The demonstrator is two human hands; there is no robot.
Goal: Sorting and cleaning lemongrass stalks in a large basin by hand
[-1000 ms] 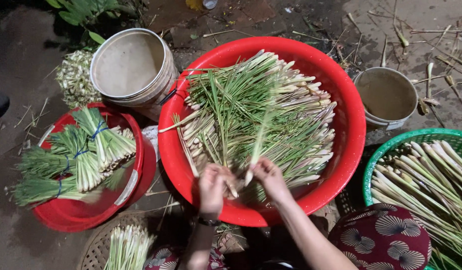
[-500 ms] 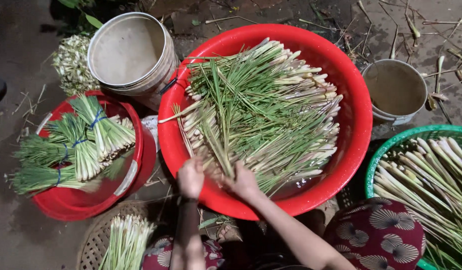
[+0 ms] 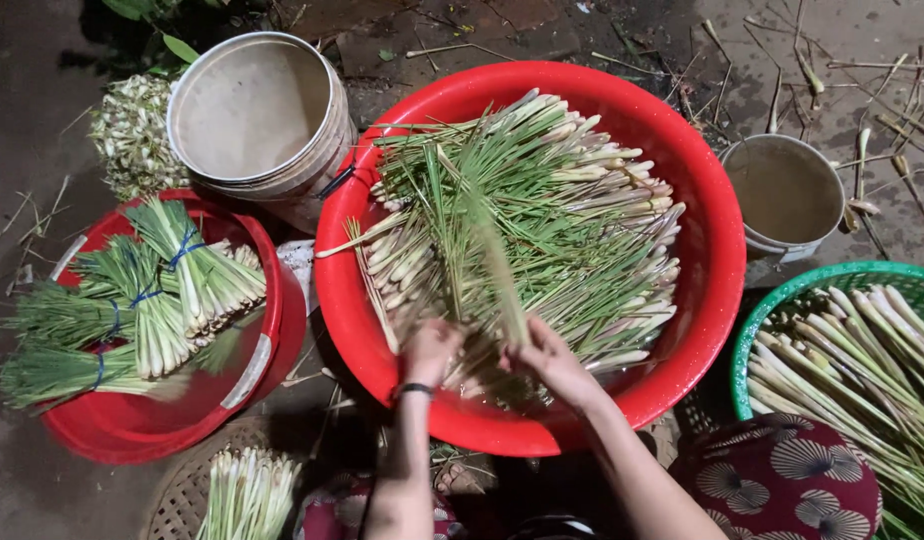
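Green-and-white lemongrass stalks (image 3: 522,230) fill the big round red plastic basin (image 3: 712,250); the left hand (image 3: 429,350) and right hand (image 3: 547,358) each grasp stalks at its near edge.

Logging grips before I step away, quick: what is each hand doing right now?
Left hand: grip closed on lemongrass stalks over the large red basin.
Right hand: grip closed on the same stalks.
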